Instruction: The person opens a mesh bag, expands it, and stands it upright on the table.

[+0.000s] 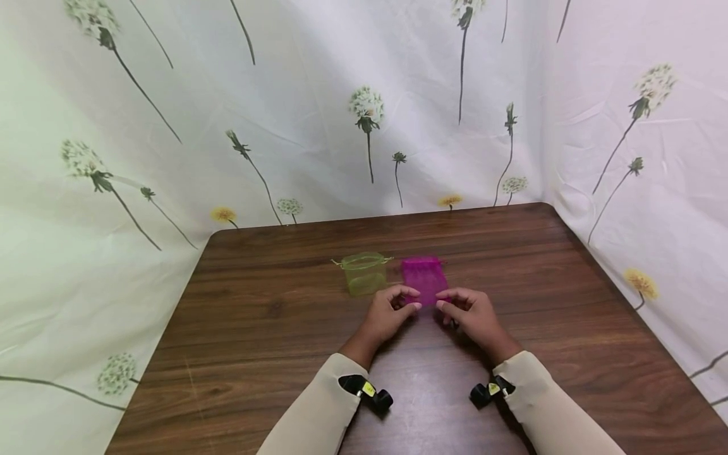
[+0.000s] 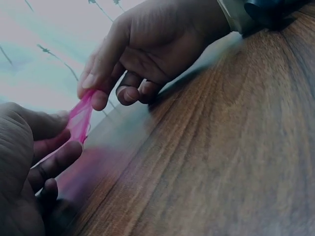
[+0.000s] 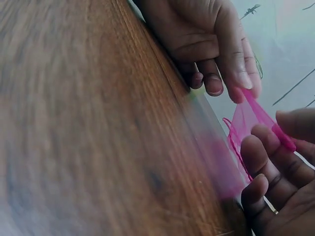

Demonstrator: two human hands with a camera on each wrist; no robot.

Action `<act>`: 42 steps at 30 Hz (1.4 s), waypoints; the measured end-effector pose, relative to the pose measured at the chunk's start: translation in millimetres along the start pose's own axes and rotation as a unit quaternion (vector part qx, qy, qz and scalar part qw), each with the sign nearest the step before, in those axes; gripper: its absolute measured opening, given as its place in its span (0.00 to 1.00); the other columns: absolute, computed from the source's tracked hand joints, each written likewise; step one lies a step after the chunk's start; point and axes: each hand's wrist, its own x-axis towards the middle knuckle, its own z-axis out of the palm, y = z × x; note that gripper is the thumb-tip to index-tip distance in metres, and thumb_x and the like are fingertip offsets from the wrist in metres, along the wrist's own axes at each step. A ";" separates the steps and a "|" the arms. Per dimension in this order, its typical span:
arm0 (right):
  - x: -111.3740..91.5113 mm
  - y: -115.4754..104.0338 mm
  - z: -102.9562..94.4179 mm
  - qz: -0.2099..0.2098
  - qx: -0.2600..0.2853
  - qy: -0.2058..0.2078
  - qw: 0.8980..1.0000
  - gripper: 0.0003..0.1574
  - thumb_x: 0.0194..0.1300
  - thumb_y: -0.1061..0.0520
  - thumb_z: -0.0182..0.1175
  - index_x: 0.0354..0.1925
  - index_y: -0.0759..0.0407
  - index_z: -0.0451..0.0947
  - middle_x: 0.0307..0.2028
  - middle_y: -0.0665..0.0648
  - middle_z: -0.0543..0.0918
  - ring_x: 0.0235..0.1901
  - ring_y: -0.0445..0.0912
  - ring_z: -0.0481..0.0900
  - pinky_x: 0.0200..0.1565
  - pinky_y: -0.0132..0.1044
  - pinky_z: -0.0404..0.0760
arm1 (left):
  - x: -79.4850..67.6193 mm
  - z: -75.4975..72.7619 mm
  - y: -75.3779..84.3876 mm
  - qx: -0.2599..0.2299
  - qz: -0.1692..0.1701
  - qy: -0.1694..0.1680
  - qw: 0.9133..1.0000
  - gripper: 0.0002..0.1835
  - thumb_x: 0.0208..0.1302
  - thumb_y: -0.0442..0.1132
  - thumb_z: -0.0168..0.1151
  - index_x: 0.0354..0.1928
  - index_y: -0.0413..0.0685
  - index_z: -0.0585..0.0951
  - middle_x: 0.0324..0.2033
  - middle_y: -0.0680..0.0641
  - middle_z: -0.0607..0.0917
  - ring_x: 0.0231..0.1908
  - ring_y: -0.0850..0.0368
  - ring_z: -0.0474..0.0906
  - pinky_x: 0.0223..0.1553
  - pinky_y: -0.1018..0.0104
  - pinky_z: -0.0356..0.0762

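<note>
A sheer magenta drawstring pouch (image 1: 424,277) is stretched between both hands, its near corners at the fingertips. Thumb and fingers of my left hand (image 1: 387,314) pinch the left corner. The opposite corner is gripped the same way by my right hand (image 1: 476,318). In the left wrist view the pouch's thin fabric (image 2: 81,115) spans the space between the hands, lifted off the wood. A pink cord (image 3: 236,150) dangles from it in the right wrist view. Just left of the magenta pouch lies a sheer yellow-green drawstring pouch (image 1: 364,276), its ties spread out to both sides.
Both pouches are over a dark brown wooden table (image 1: 256,354). White cloth with a dandelion print (image 1: 318,126) hangs behind the table and at both sides. A small black camera is strapped to each beige sleeve (image 1: 324,404).
</note>
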 end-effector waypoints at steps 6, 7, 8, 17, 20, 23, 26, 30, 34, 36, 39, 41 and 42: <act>-1.0 -2.7 2.2 0.000 0.017 0.005 1.000 0.11 0.74 0.65 0.68 0.48 0.74 0.88 0.24 0.64 0.87 0.21 0.41 0.81 0.18 0.34 0.75 | 1.4 0.7 -1.8 -0.014 -0.014 0.011 1.000 0.08 0.70 0.27 0.71 0.47 0.29 0.88 0.36 0.29 0.90 0.27 0.65 0.82 0.33 0.75 0.81; -1.2 -3.3 3.0 0.002 0.020 0.008 1.000 0.10 0.74 0.65 0.68 0.48 0.74 0.88 0.24 0.63 0.87 0.21 0.41 0.82 0.17 0.34 0.75 | 1.5 1.1 -2.1 -0.011 -0.013 0.015 1.000 0.08 0.70 0.27 0.71 0.47 0.30 0.89 0.36 0.29 0.90 0.27 0.64 0.82 0.33 0.75 0.81; -1.3 -3.9 3.8 0.003 0.022 0.012 1.000 0.10 0.74 0.65 0.68 0.48 0.74 0.88 0.25 0.63 0.88 0.21 0.41 0.82 0.17 0.34 0.74 | 1.6 1.5 -2.5 -0.007 -0.011 0.018 1.000 0.07 0.71 0.27 0.71 0.48 0.30 0.89 0.35 0.30 0.89 0.27 0.63 0.82 0.32 0.75 0.81; -2.5 -3.8 12.4 -0.001 0.016 0.050 0.999 0.09 0.73 0.67 0.69 0.48 0.74 0.86 0.33 0.74 0.89 0.20 0.42 0.82 0.21 0.32 0.78 | 0.3 5.9 -1.1 0.064 0.039 0.029 0.997 0.13 0.73 0.29 0.70 0.57 0.35 0.88 0.34 0.35 0.89 0.30 0.63 0.79 0.33 0.75 0.78; -2.3 -3.2 14.1 -0.009 0.010 0.059 0.998 0.07 0.73 0.67 0.68 0.45 0.73 0.87 0.34 0.74 0.89 0.21 0.42 0.82 0.26 0.33 0.83 | -0.8 8.7 0.9 0.089 0.048 0.018 0.995 0.16 0.75 0.32 0.69 0.61 0.38 0.87 0.40 0.37 0.91 0.34 0.64 0.80 0.38 0.75 0.78; -2.0 -3.0 15.3 -0.015 0.007 0.064 0.998 0.05 0.74 0.68 0.68 0.44 0.72 0.87 0.35 0.74 0.90 0.23 0.42 0.83 0.30 0.34 0.86 | -1.9 12.2 2.3 0.069 0.037 0.016 0.997 0.17 0.76 0.32 0.67 0.63 0.37 0.86 0.42 0.35 0.93 0.36 0.53 0.87 0.39 0.75 0.80; -2.2 -2.0 16.0 -0.021 0.009 0.065 0.998 0.05 0.73 0.68 0.68 0.43 0.72 0.87 0.35 0.73 0.90 0.23 0.41 0.83 0.30 0.34 0.86 | -1.9 14.2 1.8 0.024 0.021 0.026 0.999 0.16 0.76 0.29 0.66 0.62 0.34 0.86 0.41 0.31 0.93 0.35 0.37 0.91 0.37 0.73 0.85; -2.3 -0.3 16.4 -0.033 0.012 0.061 0.998 0.07 0.74 0.69 0.67 0.46 0.74 0.88 0.35 0.75 0.90 0.22 0.41 0.84 0.29 0.34 0.86 | -1.8 13.5 2.1 -0.017 0.004 0.046 0.999 0.14 0.73 0.26 0.67 0.57 0.30 0.87 0.44 0.28 0.92 0.34 0.33 0.91 0.37 0.67 0.89; -2.0 -1.0 16.1 -0.038 0.018 0.066 0.997 0.09 0.75 0.69 0.66 0.48 0.76 0.87 0.36 0.76 0.90 0.22 0.41 0.83 0.28 0.33 0.85 | -2.5 15.8 5.6 -0.048 -0.016 0.072 0.996 0.12 0.70 0.25 0.70 0.53 0.27 0.88 0.43 0.27 0.92 0.32 0.31 0.91 0.34 0.65 0.90; -1.8 -2.5 15.9 -0.032 0.021 0.079 0.996 0.09 0.75 0.69 0.66 0.47 0.77 0.87 0.35 0.76 0.90 0.22 0.42 0.83 0.27 0.33 0.84 | -2.4 18.8 6.2 -0.067 -0.019 0.082 0.994 0.12 0.71 0.26 0.70 0.53 0.26 0.88 0.43 0.26 0.92 0.31 0.27 0.90 0.32 0.63 0.91; -1.7 -4.1 16.0 -0.017 0.028 0.104 0.994 0.08 0.75 0.69 0.66 0.47 0.76 0.87 0.33 0.75 0.89 0.21 0.42 0.83 0.26 0.31 0.82 | -2.5 23.8 7.5 -0.087 -0.020 0.089 0.992 0.14 0.72 0.27 0.69 0.55 0.25 0.87 0.45 0.25 0.91 0.33 0.21 0.89 0.32 0.58 0.92; -1.9 -5.6 16.5 -0.009 0.036 0.116 0.993 0.08 0.74 0.69 0.66 0.47 0.75 0.88 0.31 0.74 0.88 0.21 0.42 0.84 0.24 0.32 0.80 | -2.5 26.2 7.6 -0.094 -0.021 0.093 0.991 0.14 0.73 0.28 0.69 0.56 0.26 0.88 0.47 0.26 0.91 0.34 0.19 0.88 0.33 0.57 0.92; -2.2 -6.0 16.7 -0.005 0.040 0.121 0.992 0.08 0.74 0.69 0.67 0.47 0.75 0.88 0.30 0.73 0.88 0.21 0.42 0.85 0.24 0.32 0.80 | -2.6 27.1 7.3 -0.094 -0.022 0.095 0.991 0.14 0.73 0.28 0.68 0.56 0.26 0.88 0.47 0.26 0.91 0.33 0.19 0.88 0.33 0.56 0.92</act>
